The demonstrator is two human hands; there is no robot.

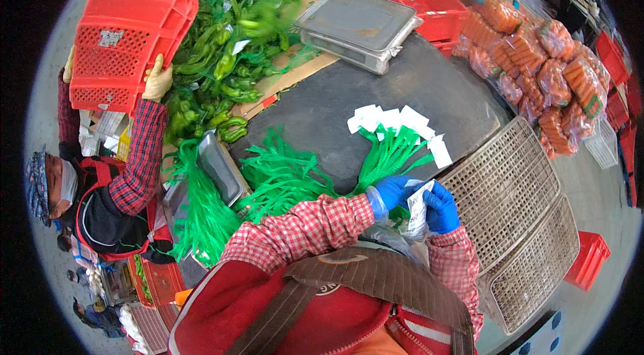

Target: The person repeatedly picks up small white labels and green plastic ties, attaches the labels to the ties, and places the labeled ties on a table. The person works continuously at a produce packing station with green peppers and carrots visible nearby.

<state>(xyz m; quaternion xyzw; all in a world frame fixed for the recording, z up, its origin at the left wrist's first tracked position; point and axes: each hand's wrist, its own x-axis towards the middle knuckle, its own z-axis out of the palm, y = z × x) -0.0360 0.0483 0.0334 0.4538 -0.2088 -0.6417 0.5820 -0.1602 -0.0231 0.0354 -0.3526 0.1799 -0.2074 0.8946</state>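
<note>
My left hand (395, 192), in a blue glove, pinches the upper left edge of a printed white label strip (418, 211). On the strip's right side, my right hand (441, 207), gloved too, has its fingers closed on it. Just beyond my hands lies a bunch of green mesh net bags (385, 156) with white labels (392, 118) at their far ends. More green mesh bags (287, 174) are heaped left of it, and another bundle (204, 214) lies farther left beside a grey tray (220, 169). The lower end of the strip hangs over clear plastic near my chest.
Green peppers (221, 58) are piled on cardboard at the back left, beside a flat scale (358, 23). A co-worker at left holds red crates (126, 38). Mesh-topped plastic crates (498, 194) stand at right. Bagged carrots (533, 58) are heaped at the back right, near another person.
</note>
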